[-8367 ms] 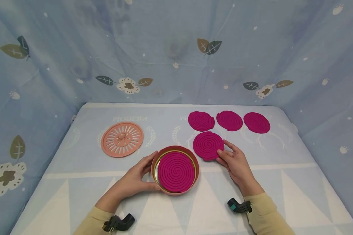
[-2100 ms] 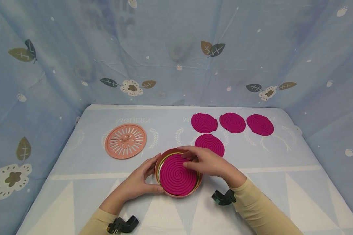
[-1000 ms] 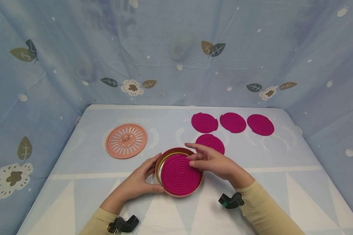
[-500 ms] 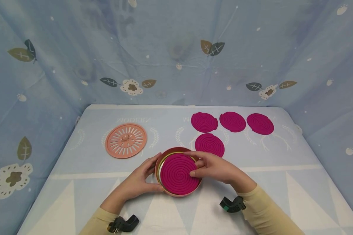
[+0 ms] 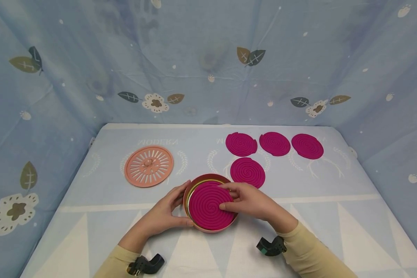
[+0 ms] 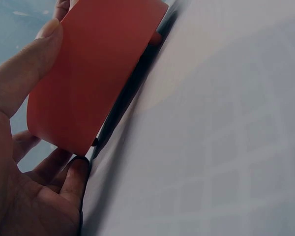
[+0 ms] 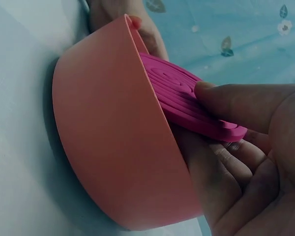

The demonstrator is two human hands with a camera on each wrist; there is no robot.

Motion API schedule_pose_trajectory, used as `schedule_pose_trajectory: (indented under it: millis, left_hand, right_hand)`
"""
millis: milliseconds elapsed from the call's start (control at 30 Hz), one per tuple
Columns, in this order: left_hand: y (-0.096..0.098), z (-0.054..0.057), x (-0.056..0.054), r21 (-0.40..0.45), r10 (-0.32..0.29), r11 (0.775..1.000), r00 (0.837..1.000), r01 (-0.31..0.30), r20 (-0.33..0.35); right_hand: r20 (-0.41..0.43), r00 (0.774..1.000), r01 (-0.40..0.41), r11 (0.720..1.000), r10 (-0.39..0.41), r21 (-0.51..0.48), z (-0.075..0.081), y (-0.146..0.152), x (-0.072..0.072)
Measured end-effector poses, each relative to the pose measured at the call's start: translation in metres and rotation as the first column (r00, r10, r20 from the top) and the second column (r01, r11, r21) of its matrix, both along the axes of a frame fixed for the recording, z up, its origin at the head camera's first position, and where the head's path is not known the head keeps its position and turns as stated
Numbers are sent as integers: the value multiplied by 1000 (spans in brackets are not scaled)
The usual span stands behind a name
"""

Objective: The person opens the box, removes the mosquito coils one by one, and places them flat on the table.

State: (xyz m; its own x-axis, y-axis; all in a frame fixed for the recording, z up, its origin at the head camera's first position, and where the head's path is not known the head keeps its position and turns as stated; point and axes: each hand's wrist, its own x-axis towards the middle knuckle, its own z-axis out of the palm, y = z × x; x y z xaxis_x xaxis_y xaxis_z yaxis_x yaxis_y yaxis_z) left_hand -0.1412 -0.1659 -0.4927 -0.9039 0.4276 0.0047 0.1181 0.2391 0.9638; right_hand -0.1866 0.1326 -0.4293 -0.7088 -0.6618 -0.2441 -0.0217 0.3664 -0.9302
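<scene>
- In the head view, a round, deep coral-pink container (image 5: 208, 176) stands on a pale blue and white patterned tablecloth (image 5: 194, 256), with a yellow-gold ring (image 5: 199, 183) showing inside it.
- The left hand (image 5: 163, 216) grips the container's left side, thumb toward the near edge and fingers curled round the far side.
- A flat magenta spiral coil (image 5: 208, 206) lies within the container's mouth, and the right hand (image 5: 248, 200) pinches its right edge, thumb on the upper face.
- Well to the left behind the container lies a round coral-pink disc (image 5: 149, 166) with radiating slots and a small raised centre.
- Three more magenta coils lie flat in a row at the back right: a left one (image 5: 241, 144), a middle one (image 5: 275, 144) and a right one (image 5: 307, 146). A fourth loose coil (image 5: 248, 172) lies in front of the left one, its near edge just behind the right hand.
- In the left wrist view, the left thumb presses the container's smooth outer wall and the other fingers bend round its lower part; a small reddish nub (image 6: 155, 38) shows at the base.
- In the right wrist view, the pinched coil is tilted, one edge above the container's rim and the rest inside; the right thumb is on its face, fingers beneath.
</scene>
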Motion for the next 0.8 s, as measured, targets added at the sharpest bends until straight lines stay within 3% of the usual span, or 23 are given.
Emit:
schedule_pose_trajectory:
  millis: [200, 567, 800]
  left_hand:
    - [0, 1, 1, -3, 4, 1000, 1000, -4, 2]
    - [0, 0, 1, 16, -1, 1000, 1000, 1, 8]
    - [-1, 1, 1, 33, -9, 999, 1000, 9, 9]
  right_hand:
    - [-30, 1000, 1, 999, 0, 38, 2, -2, 2]
    - [30, 999, 30, 1000, -30, 2, 0, -1, 2]
    - [115, 990, 97, 990, -85, -101, -7, 4, 2]
